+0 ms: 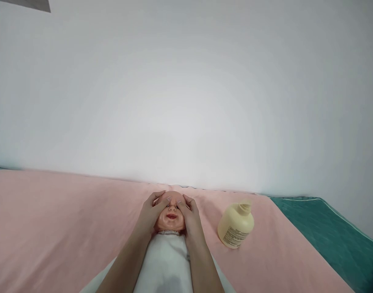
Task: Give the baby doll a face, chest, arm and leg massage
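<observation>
A baby doll (172, 224) in a white garment (165, 260) lies face up on a pink cloth (82, 219), its head toward the wall. My left hand (151, 209) is wrapped round one side of the doll's head, the thumb resting near its eye. On the opposite side, my right hand (191, 213) cups the head in the same way, its thumb by the other eye. Between the two thumbs the doll's nose and red mouth show. To the right of my right hand stands a pale yellow pump bottle (235, 226) with a printed label.
Behind the cloth rises a plain white wall (186, 101). Green fabric (330, 228) shows beyond the pink cloth at the right, with a small strip at the far left. A grey shape (30, 4) is at the top left corner.
</observation>
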Tool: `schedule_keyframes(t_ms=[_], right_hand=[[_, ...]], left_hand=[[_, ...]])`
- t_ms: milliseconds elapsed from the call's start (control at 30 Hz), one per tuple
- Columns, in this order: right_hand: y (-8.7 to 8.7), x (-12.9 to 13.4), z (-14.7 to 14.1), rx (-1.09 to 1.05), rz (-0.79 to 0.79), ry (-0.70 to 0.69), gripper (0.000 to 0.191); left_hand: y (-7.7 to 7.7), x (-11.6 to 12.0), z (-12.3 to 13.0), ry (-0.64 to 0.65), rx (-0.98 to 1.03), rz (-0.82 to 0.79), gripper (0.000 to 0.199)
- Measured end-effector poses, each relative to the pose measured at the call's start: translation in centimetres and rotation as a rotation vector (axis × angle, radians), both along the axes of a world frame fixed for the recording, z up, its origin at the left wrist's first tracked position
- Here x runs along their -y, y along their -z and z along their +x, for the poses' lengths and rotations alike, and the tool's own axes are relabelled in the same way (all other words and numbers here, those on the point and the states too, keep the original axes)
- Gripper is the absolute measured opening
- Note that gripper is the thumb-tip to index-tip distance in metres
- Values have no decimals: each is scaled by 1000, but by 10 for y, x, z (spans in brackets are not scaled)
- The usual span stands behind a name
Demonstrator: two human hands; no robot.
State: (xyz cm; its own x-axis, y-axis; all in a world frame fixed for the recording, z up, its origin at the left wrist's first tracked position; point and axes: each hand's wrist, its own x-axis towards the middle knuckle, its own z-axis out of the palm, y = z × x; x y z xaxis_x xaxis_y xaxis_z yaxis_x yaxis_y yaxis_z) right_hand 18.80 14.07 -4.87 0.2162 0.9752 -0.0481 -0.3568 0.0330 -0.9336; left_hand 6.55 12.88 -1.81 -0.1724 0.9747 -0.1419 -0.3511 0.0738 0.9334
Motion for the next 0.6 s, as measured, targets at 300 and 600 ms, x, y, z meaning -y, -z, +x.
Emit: schedule_keyframes(t_ms=[300,600], right_hand=[[2,-1,-1,-11,15,2,43],[7,-6,3,-66,25,-16,40]], left_hand=[[5,-2,2,-23,45,39,56],[9,-3,2,-47,101,45,50]])
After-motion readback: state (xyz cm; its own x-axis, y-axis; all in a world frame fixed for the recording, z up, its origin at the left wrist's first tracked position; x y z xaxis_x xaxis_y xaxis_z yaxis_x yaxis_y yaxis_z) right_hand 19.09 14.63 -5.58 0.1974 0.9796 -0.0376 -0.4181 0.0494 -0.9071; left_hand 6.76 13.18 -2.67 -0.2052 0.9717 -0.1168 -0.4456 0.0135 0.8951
